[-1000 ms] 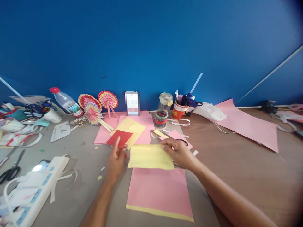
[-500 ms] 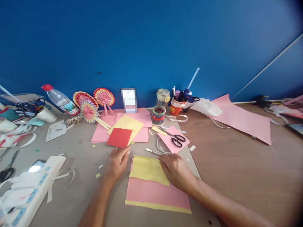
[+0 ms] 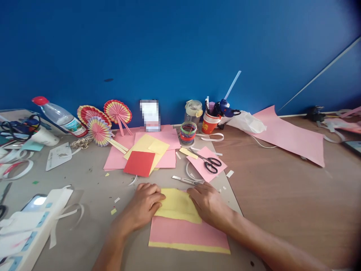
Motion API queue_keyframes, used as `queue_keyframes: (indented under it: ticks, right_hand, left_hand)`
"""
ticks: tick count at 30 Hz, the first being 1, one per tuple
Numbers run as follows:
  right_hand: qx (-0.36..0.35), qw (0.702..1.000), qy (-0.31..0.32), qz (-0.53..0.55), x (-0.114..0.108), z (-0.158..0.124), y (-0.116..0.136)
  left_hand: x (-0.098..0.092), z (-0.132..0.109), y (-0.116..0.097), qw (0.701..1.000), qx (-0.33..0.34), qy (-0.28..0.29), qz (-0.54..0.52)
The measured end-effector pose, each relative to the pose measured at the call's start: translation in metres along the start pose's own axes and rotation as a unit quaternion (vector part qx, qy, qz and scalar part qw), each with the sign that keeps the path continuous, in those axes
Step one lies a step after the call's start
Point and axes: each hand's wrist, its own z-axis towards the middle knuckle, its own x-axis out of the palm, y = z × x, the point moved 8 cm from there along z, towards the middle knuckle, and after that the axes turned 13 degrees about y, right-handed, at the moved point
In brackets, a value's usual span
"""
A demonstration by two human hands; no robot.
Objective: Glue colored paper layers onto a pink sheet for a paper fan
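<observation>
A sheet of yellow paper [image 3: 178,206] lies over a pink sheet [image 3: 187,232], whose near edge shows a yellow strip. My left hand [image 3: 145,205] has its fingers curled over the yellow paper's left edge, thumb and forefinger closed on it. At the opposite edge, my right hand [image 3: 208,203] is closed on the yellow paper's right upper corner. The fingertips underneath are hidden. Just beyond my right hand is a utility knife [image 3: 183,180], and black-handled scissors [image 3: 210,164] rest on a pink square [image 3: 197,162].
A red square [image 3: 139,163] tops a stack of yellow and pink papers. Behind stand folded paper fans [image 3: 117,112], a phone [image 3: 150,116], a clear jar [image 3: 192,113] and an orange cup [image 3: 211,123]. To the left are a power strip [image 3: 45,222] and a bottle [image 3: 60,116].
My left hand has come right and down from beside the red square onto the yellow paper's left edge. My right hand stays at its right side. The view has shifted slightly.
</observation>
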Motion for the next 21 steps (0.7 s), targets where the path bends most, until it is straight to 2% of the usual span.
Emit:
queue_keyframes:
  ticks: [2,5,9,13,15,21]
  right_hand:
    - [-0.001,1.000,0.008,-0.005,0.001,-0.001,-0.002]
    - [0.005,1.000,0.027,-0.012,0.004,0.000,-0.005]
    - [0.023,0.999,0.036,-0.026,0.006,0.002,-0.008]
    - [0.034,0.998,0.042,-0.037,0.007,0.002,-0.011]
    - [0.034,0.998,0.044,-0.041,0.007,0.003,-0.011]
    - [0.056,0.997,0.037,-0.038,0.006,0.003,-0.008]
  left_hand:
    - [0.002,-0.002,-0.004,1.000,-0.010,0.015,0.016]
    - [0.005,-0.004,-0.012,0.996,-0.064,0.008,0.068]
    - [0.025,-0.005,-0.027,0.976,-0.104,-0.001,0.189]
    - [0.043,-0.012,-0.045,0.947,-0.055,-0.082,0.305]
    - [0.052,-0.018,-0.052,0.937,-0.029,-0.104,0.333]
    - [0.075,-0.027,-0.070,0.939,0.024,-0.072,0.335]
